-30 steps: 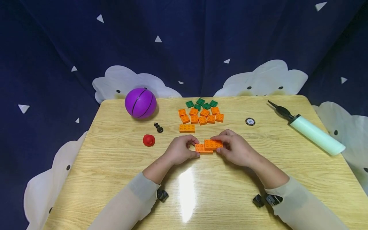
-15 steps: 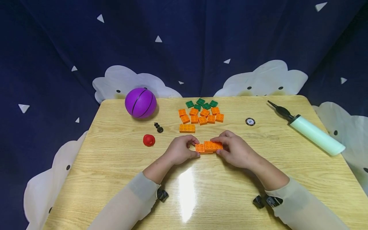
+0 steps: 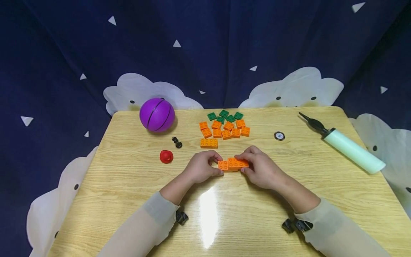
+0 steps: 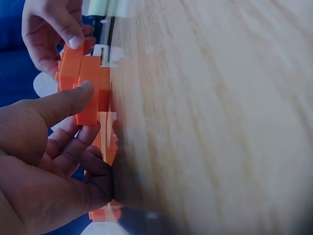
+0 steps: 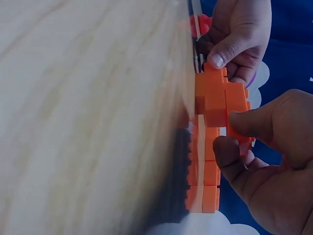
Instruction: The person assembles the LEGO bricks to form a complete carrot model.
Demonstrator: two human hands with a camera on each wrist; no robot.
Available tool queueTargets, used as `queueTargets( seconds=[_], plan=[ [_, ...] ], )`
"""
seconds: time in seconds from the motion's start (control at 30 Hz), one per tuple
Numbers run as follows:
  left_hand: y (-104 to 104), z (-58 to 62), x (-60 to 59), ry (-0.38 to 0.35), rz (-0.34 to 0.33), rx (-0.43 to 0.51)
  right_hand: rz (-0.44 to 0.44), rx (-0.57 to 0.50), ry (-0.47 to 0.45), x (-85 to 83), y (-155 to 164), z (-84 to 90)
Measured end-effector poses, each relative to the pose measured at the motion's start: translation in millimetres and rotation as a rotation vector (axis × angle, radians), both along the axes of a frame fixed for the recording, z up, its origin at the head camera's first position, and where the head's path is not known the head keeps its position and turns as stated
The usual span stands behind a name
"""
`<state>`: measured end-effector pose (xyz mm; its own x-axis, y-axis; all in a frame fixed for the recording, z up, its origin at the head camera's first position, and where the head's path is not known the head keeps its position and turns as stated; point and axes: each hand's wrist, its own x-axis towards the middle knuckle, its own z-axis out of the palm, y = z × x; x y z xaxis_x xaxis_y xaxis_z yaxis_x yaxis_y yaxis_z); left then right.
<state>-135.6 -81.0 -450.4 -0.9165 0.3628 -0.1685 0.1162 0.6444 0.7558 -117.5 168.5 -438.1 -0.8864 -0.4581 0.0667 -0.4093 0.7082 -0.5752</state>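
head view, read from the left: a purple ball (image 3: 157, 115) sat at the far left of the wooden table (image 3: 128, 200), with a red cap (image 3: 166, 156) and a small black valve piece (image 3: 177, 142) nearer the middle. past those, the left hand (image 3: 201, 167) had its thumb and fingers clamped on the left end of a lower orange brick (image 3: 223, 166), which rested on the table just in front of the person. the right hand (image 3: 261, 167) pinched an upper orange brick (image 3: 238, 163) stacked on it and offset to the right. beyond them lay a loose pile of orange bricks (image 3: 224, 132) with green bricks (image 3: 225, 116) behind, then a small round disc (image 3: 279, 136), and a hand pump (image 3: 346, 148) at the far right.

compared with a second before, the upper brick sat lower and flatter on the lower one, and the right wrist had shifted slightly inward. judging by that, the two bricks were being pressed together and looked close to fully seated. in the wrist views the bricks overlapped with no clear gap, though the blur hid whether they had locked.
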Motion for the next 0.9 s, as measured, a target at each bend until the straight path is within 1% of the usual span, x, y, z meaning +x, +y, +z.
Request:
queueTargets(
  seconds=[0.23,0.33,0.47,0.7,0.8,0.9],
  plan=[
    [0.3,0.4,-2.0,-0.002,0.001,-0.016,0.004,0.040,0.058,3.1,-2.3,-1.2],
    [0.5,0.6,-3.1,-0.005,-0.009,-0.012,0.002,0.059,0.083,4.6,-2.5,-0.6],
    [-1.0,0.9,-5.4,-0.017,-0.028,0.005,-0.006,0.059,0.084,4.2,-1.2,-0.8],
    [-10.2,-1.0,-6.5,-0.063,-0.056,0.055,-0.015,0.053,0.052,4.3,-2.6,-2.1],
    [-14.5,-1.6,-8.1,-0.066,-0.051,0.080,-0.023,0.048,0.043,4.3,-3.2,-2.1],
    [-18.4,-1.5,-11.0,-0.064,-0.028,0.098,-0.032,0.040,0.041,4.4,-3.1,-1.8]
  ],
)
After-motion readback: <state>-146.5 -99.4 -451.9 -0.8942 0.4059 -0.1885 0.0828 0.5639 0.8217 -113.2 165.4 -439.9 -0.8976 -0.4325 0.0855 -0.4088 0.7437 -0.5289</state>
